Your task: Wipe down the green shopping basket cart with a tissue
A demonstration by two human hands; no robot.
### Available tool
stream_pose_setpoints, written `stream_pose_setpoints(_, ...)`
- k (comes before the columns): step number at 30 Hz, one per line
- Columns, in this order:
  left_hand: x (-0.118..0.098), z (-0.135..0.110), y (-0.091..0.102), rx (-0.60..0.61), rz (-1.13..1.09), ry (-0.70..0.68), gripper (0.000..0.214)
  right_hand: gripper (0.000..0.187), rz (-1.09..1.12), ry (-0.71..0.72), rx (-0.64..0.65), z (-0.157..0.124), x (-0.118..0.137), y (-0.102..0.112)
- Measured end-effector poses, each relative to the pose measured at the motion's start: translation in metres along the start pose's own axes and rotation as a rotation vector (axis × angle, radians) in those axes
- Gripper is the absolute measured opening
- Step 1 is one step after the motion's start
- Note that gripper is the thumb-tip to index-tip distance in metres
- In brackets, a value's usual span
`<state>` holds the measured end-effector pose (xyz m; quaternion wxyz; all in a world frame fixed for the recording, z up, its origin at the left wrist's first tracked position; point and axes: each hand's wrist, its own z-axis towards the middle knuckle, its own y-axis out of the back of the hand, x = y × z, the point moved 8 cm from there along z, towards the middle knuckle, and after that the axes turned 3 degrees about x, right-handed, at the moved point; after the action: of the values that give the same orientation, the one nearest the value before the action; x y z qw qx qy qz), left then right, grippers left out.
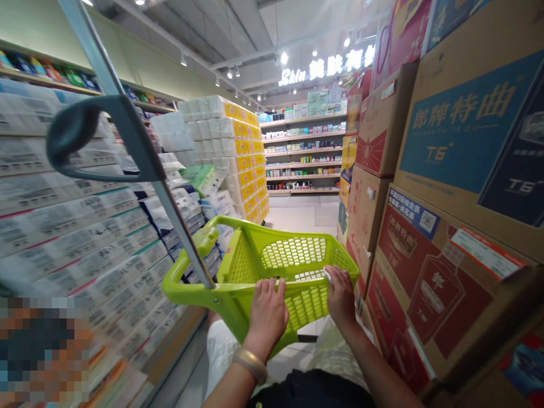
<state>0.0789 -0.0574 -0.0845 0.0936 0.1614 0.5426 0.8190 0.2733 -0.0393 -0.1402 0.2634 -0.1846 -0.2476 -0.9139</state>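
A lime-green rolling shopping basket (297, 300) stands in front of me, with perforated walls and nothing visible inside. A metal pole (183, 235) with a dark grey grip (140, 141) rises at its left, tilted. My left hand (268, 309), with a gold-coloured bangle (250, 364) on the wrist, has its fingers curled over the near rim. Toward the right corner, my right hand (340, 292) is closed at the rim, and a small white wad (326, 273), perhaps tissue or cloth, shows at its fingertips.
Stacked liquor cartons (463, 136) wall off the right side. Packs of paper (80, 226) fill the left, with yellow-and-white tissue bundles (246, 164) beyond. A tiled aisle (297, 215) leads to shelves of small goods (301, 150). A blurred patch covers the lower left.
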Motion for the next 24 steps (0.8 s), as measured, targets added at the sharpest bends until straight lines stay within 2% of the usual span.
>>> stream_pose_setpoints(4,0.001,-0.001,0.001,-0.034,-0.007,-0.026,0.06,0.042,0.076,0.132,0.135,-0.007,0.04,-0.016)
stream_pose_setpoints(6,0.002,-0.003,0.0,-0.048,-0.011,-0.029,0.061,0.043,0.102,0.182,0.188,-0.008,0.049,-0.02)
stream_pose_setpoints(9,0.003,-0.005,-0.002,-0.059,-0.017,-0.029,0.061,0.042,0.077,0.178,0.169,-0.006,0.035,-0.013)
stream_pose_setpoints(12,0.002,-0.006,-0.004,-0.06,-0.022,-0.022,0.061,0.038,0.008,0.082,0.081,-0.001,0.009,-0.002)
stream_pose_setpoints(14,0.001,-0.005,-0.005,-0.053,-0.023,-0.013,0.06,0.037,-0.039,0.005,0.033,0.001,0.002,0.0)
stream_pose_setpoints(16,0.001,-0.005,-0.006,-0.048,-0.024,-0.002,0.06,0.039,-0.047,-0.02,0.041,0.001,0.013,-0.004)
stream_pose_setpoints(20,0.003,-0.004,-0.008,-0.049,-0.023,-0.002,0.061,0.045,0.06,0.12,0.207,-0.003,0.052,-0.024)
stream_pose_setpoints(22,0.004,-0.005,-0.01,-0.05,-0.026,-0.009,0.062,0.046,0.091,0.162,0.234,-0.004,0.053,-0.024)
stream_pose_setpoints(24,0.004,-0.006,-0.011,-0.052,-0.034,-0.012,0.063,0.044,0.075,0.14,0.178,-0.002,0.037,-0.016)
